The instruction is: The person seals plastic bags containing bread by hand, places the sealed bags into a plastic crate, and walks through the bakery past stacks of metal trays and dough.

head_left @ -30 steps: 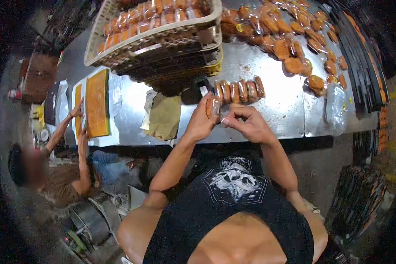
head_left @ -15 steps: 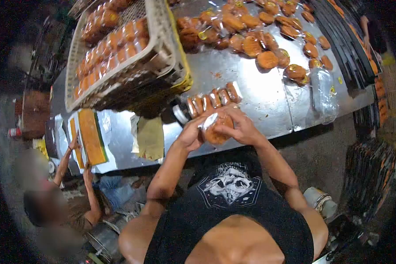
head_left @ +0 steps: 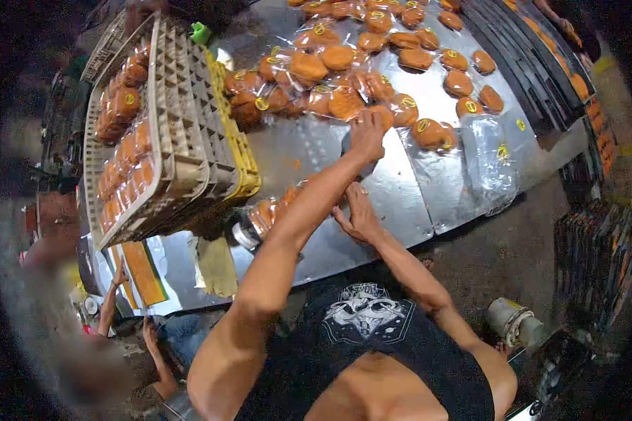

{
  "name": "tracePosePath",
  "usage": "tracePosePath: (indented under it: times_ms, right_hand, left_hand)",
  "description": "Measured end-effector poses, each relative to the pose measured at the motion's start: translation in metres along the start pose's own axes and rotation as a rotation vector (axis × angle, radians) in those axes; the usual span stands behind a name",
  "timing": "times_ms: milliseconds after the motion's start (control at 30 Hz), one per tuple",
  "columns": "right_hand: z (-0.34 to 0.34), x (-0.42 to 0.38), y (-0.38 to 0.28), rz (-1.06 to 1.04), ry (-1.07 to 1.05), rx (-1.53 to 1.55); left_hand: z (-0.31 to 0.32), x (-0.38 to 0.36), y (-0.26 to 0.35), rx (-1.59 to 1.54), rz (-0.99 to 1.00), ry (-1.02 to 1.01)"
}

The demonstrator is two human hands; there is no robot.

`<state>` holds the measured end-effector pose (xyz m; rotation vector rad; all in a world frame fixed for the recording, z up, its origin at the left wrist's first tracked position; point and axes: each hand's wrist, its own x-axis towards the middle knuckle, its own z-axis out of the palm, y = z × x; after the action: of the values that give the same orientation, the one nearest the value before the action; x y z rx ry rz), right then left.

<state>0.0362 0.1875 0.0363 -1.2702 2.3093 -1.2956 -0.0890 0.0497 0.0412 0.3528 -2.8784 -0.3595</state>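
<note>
My left hand reaches forward across the metal table, its fingers curled onto a wrapped round bun at the near edge of a loose pile. Nearer my body, my right hand is low over the tabletop with thumb and fingers apart, holding nothing I can see. A row of wrapped buns stands on edge to the left, partly covered by my left forearm. The pile of orange-brown buns in clear bags with yellow labels spreads beyond my left hand.
A plastic crate with wrapped buns stands at the left. Clear bags lie at the table's right side, near stacked dark trays. A co-worker's hands touch an orange slab at the lower left.
Both hands were together on one wrapped bun near the row. They have separated: my left hand has moved forward to the pile, while my right hand stays nearer. The view has shifted.
</note>
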Motion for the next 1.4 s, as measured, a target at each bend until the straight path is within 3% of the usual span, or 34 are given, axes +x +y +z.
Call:
tracePosePath:
  times_ms: [67, 100, 200, 233, 267, 300, 333, 400, 467, 567, 633, 700, 767, 867, 900, 933, 967, 1033, 1100, 1133, 1200, 1233, 1300, 1367, 1400]
  right_hand:
    - [-0.018, 0.001, 0.004, 0.036, 0.133, 0.063]
    - [-0.033, 0.0, 0.005, 0.139, 0.177, 0.108]
    - [-0.063, -0.004, 0.031, 0.389, 0.313, 0.432]
    - [-0.073, 0.001, 0.037, 0.436, 0.374, 0.489]
    - [-0.08, 0.006, 0.041, 0.486, 0.432, 0.545]
    - [-0.091, 0.017, 0.031, 0.534, 0.462, 0.766]
    - [-0.095, 0.022, 0.027, 0.557, 0.453, 0.88]
    - [-0.09, 0.03, 0.024, 0.378, 0.262, 0.71]
    - [-0.087, 0.042, -0.031, 0.321, 0.164, 0.671]
    - [-0.06, 0.043, -0.074, 0.208, 0.162, 0.502]
    - [-0.047, 0.042, -0.103, 0.15, 0.224, 0.385]
    - [-0.029, 0.03, -0.117, 0.254, 0.207, 0.488]
    - [-0.018, 0.021, -0.134, 0.427, 0.119, 0.642]
    - [0.011, 0.012, -0.13, 0.251, 0.247, 0.33]
    - [0.007, 0.011, -0.172, 0.103, 0.362, 0.392]
    - [0.014, 0.004, -0.181, -0.042, 0.336, 0.287]
    - [0.02, 0.0, -0.187, -0.186, 0.31, 0.181]
    - [0.025, -0.019, -0.208, -0.094, 0.116, 0.23]
    - [0.024, -0.015, -0.201, 0.16, -0.124, 0.508]
    - [0.023, -0.009, -0.199, 0.286, -0.248, 0.646]
    - [0.019, -0.011, -0.207, 0.428, -0.251, 0.909]
    - [0.023, -0.011, -0.212, 0.408, -0.203, 1.109]
    - [0.016, -0.006, -0.226, 0.259, -0.175, 1.334]
    - [0.007, -0.008, -0.213, 0.129, -0.224, 1.037]
    - [0.005, -0.006, -0.206, 0.058, -0.245, 0.891]
  left_hand:
    - [0.014, 0.015, -0.003, -0.07, -0.115, -0.062]
    - [0.023, 0.016, -0.007, -0.146, -0.113, 0.08]
    - [-0.022, 0.004, -0.016, -0.64, -0.133, 0.05]
    - [-0.017, -0.004, -0.032, -0.875, -0.252, -0.13]
    - [-0.011, -0.025, -0.044, -1.099, -0.231, -0.135]
    - [-0.035, -0.046, -0.044, -1.227, -0.296, -0.32]
    - [-0.097, -0.074, -0.025, -1.268, -0.377, -0.386]
    - [-0.114, -0.124, -0.034, -1.476, -0.355, -0.604]
    - [-0.118, -0.165, -0.032, -1.771, -0.518, -0.496]
    - [-0.136, -0.196, -0.028, -1.718, -0.6, 0.026]
    - [-0.155, -0.22, -0.04, -1.806, -0.65, 0.091]
    - [-0.179, -0.24, -0.049, -1.858, -0.627, 0.07]
    - [-0.192, -0.259, -0.053, -1.827, -0.622, 0.182]
    - [-0.21, -0.285, -0.057, -1.739, -0.614, 0.247]
    - [-0.214, -0.292, -0.06, -1.72, -0.653, 0.246]
    - [-0.218, -0.299, -0.062, -1.699, -0.695, 0.243]
    - [-0.222, -0.304, -0.066, -1.428, -0.624, 0.251]
    - [-0.236, -0.313, -0.059, -1.429, -0.57, 0.326]
    - [-0.239, -0.316, -0.063, -1.386, -0.512, 0.399]
    - [-0.239, -0.316, -0.065, -0.939, -0.484, 0.564]
    - [-0.246, -0.312, -0.059, -0.029, -0.38, 0.79]
    - [-0.238, -0.308, -0.06, -0.099, -0.31, 1.004]
    - [-0.239, -0.32, -0.061, -0.487, -0.168, 0.658]
    - [-0.239, -0.335, -0.072, -0.816, -0.133, 0.355]
    - [-0.244, -0.333, -0.077, -0.896, -0.262, 0.223]
